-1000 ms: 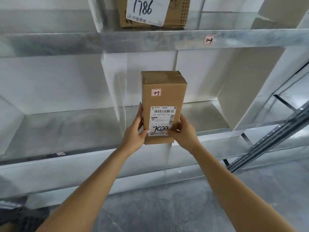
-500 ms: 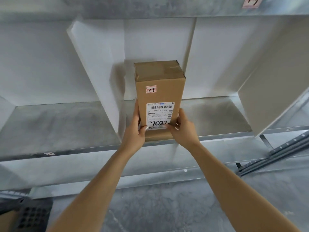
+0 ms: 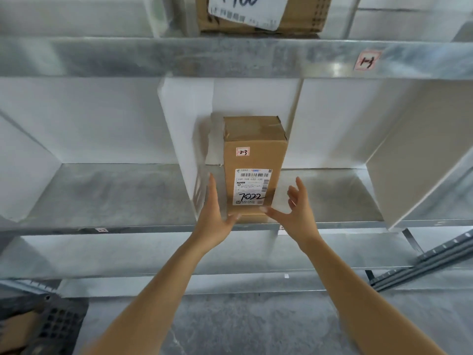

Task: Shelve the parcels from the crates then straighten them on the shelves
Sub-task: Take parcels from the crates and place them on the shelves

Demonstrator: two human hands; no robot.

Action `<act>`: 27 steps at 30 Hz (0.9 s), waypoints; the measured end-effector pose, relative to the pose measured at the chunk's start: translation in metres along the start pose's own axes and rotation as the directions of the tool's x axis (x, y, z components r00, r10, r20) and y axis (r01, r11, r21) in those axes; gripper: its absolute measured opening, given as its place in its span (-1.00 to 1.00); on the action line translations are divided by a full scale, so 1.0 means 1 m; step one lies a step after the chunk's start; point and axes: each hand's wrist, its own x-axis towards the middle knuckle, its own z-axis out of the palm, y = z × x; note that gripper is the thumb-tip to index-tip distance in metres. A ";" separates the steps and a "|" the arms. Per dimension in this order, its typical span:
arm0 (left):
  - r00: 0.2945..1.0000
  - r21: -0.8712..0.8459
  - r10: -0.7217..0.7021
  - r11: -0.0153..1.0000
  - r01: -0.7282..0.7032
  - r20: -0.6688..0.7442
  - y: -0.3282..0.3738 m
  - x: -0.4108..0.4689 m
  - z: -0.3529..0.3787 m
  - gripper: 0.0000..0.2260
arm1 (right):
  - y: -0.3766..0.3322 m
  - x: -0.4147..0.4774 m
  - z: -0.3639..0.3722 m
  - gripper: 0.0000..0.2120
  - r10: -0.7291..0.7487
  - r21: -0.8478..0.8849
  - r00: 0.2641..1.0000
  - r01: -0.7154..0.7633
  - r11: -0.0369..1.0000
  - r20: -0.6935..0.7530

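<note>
A tall brown cardboard parcel [image 3: 253, 160] stands upright on the middle metal shelf [image 3: 332, 193], just right of a white divider [image 3: 179, 139]. Its white label reads 7022 and a small tag reads 2-3. My left hand [image 3: 213, 216] is flat beside the parcel's lower left edge, thumb touching its bottom front. My right hand [image 3: 294, 211] is spread open to the right, only the thumb tip near the bottom corner. Another labelled parcel [image 3: 261, 14] sits on the shelf above.
A second white divider [image 3: 409, 155] slants at the right of the bay. A dark perforated crate [image 3: 51, 326] with brown cardboard inside sits on the grey floor at lower left. Grey metal rails [image 3: 422, 262] lean at the right.
The parcel went from held at the shelf's front edge to standing deeper on the shelf. Both hands have let go and opened, the right one pulling away.
</note>
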 end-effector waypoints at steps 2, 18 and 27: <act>0.998 -0.029 -0.030 0.999 0.031 0.051 0.017 -0.020 -0.015 -0.06 | -0.015 -0.012 -0.008 0.04 -0.032 0.061 0.998 0.035 0.998 -0.052; 0.908 -0.189 -0.165 0.977 0.097 -0.385 0.054 -0.220 -0.246 -0.46 | -0.186 -0.137 0.109 -0.26 -0.470 0.267 0.846 0.406 0.874 0.252; 0.717 -0.264 -0.295 0.951 0.158 -0.632 -0.018 -0.396 -0.407 -0.44 | -0.231 -0.267 0.309 -0.25 -0.514 0.336 0.694 0.390 0.857 0.504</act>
